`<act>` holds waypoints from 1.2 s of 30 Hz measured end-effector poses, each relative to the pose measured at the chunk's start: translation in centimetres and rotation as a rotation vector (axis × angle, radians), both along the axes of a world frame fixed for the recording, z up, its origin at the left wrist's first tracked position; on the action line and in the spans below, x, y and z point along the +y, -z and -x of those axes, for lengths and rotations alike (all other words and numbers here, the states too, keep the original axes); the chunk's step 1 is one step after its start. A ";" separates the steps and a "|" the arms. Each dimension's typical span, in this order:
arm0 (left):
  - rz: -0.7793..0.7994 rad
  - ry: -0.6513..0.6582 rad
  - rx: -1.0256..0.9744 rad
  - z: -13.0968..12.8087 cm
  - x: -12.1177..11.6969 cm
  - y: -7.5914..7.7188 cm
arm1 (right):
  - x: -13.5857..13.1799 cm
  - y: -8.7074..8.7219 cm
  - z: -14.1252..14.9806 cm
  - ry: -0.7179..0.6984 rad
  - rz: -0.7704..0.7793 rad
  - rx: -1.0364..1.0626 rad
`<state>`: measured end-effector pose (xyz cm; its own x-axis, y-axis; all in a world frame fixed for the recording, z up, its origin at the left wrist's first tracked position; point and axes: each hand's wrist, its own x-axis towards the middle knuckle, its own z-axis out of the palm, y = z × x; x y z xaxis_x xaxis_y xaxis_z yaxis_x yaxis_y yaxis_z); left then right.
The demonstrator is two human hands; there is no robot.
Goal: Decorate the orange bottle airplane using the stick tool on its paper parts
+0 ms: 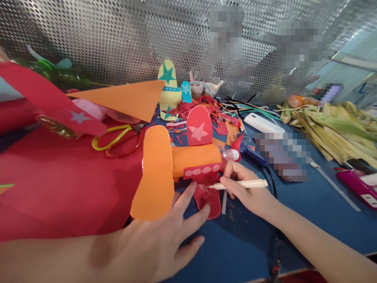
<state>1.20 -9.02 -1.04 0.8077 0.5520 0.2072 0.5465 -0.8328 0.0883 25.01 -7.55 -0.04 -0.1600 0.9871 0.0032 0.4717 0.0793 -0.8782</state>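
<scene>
Left hand (163,237), fingers spread, touches the red lower flap (214,208) of a paper-covered bottle (196,157) over the blue table (229,243); right hand (250,193) pinches a cream pen (250,183). Farther right, a magenta object (355,184) bears unreadable marks.

Left fingers (186,198) hide part of the lower red flap (214,208), whose pale lines are too faint to trace fully. The blades of the scissors (119,137) are mostly hidden. Pixelation obscures an object (282,157) on the bench (241,239). Picture edges cut off the magenta item (355,184), red sheet (73,184) and both forearms (318,243)
</scene>
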 end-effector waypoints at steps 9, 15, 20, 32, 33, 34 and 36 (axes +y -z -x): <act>-0.006 0.003 -0.009 0.0 0.0 -0.1 | 0.0 -0.2 0.0 -0.008 -0.022 -0.020; -0.006 -0.011 -0.002 0.0 -0.1 -0.1 | 0.0 -0.1 0.0 -0.004 -0.024 -0.008; -0.033 0.004 0.006 -0.1 0.0 -0.1 | 0.1 -0.3 0.1 -0.002 -0.023 -0.041; -0.011 0.000 0.006 0.0 -0.1 -0.1 | 0.2 -0.1 0.1 0.017 -0.018 -0.037; -0.013 -0.004 0.000 -0.1 -0.1 -0.1 | 0.2 -0.1 0.0 0.014 -0.020 -0.043; -0.019 -0.005 -0.007 -0.1 -0.1 -0.1 | 0.2 0.0 0.0 0.015 -0.022 -0.043; -0.031 -0.009 -0.019 -0.2 -0.1 -0.2 | 0.1 0.0 -0.1 0.014 -0.019 -0.030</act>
<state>1.36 -9.11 -0.88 0.7987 0.5519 0.2398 0.5520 -0.8306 0.0730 25.09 -7.43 -0.06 -0.1465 0.9891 0.0177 0.4991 0.0893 -0.8620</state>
